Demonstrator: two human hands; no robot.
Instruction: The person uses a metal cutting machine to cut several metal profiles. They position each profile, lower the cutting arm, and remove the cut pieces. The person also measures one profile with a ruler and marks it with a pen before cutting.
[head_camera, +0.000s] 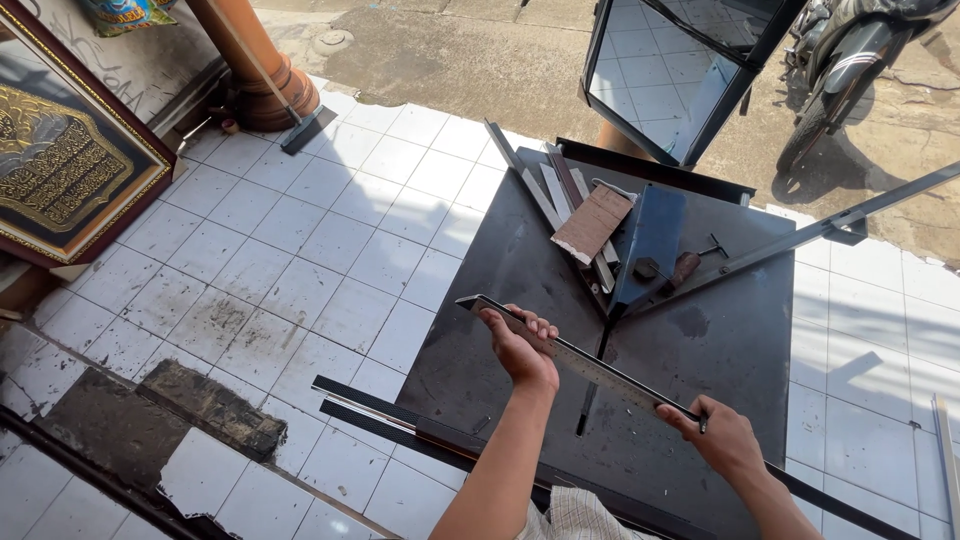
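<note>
Both hands grip one long grey moulding strip (580, 362) over the dark metal worktable (740, 360): the right hand (728, 440) closes around its near end, the left hand (520, 348) curls its fingers over the far part. Beyond, cut strips (560, 200) lie beside the blue cutter (650, 240). At far left a gold framed plaque (60, 160) leans; white tiled floor (330, 240) lies open to the left.

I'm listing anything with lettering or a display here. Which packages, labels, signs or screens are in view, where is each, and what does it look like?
Framed plaque: leaning at the far left on the tiled floor, rectangular, dark ground with raised gold ornamental script, gold and dark red frame.
Printed bag: top left corner, crumpled, blue and yellow, mostly cut off.
No screens in view.
</note>
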